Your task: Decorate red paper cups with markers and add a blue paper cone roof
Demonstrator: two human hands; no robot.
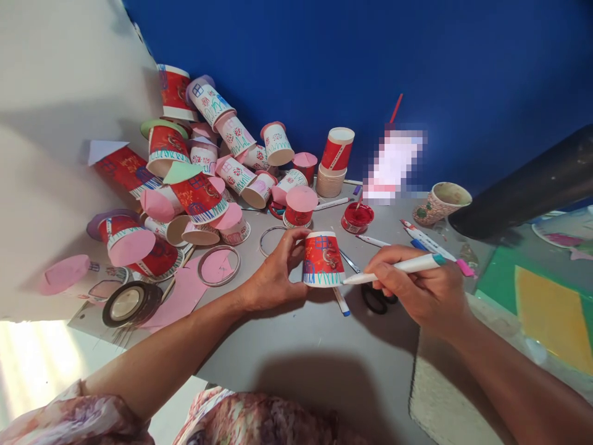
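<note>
An upside-down red paper cup (323,258) with a white rim is held by my left hand (278,267), fingers wrapped round its left side. The cup bears a blue window, a blue shape at lower left and green grass-like strokes along its lower edge. My right hand (417,287) grips a white marker pen (393,269) with a teal end. Its tip is at the lower right edge of the cup, near the green strokes. Below the cup lies a blue-ended marker (341,303), with dark-handled scissors (374,299) beside it, partly hidden by my right hand.
Several decorated paper cups (199,196) with paper roofs are heaped at left. A black tape roll (132,304) lies near the front left. Behind are stacked cups (336,162) and a red paint pot (357,216). Markers (428,241) and a patterned cup (441,204) stand right.
</note>
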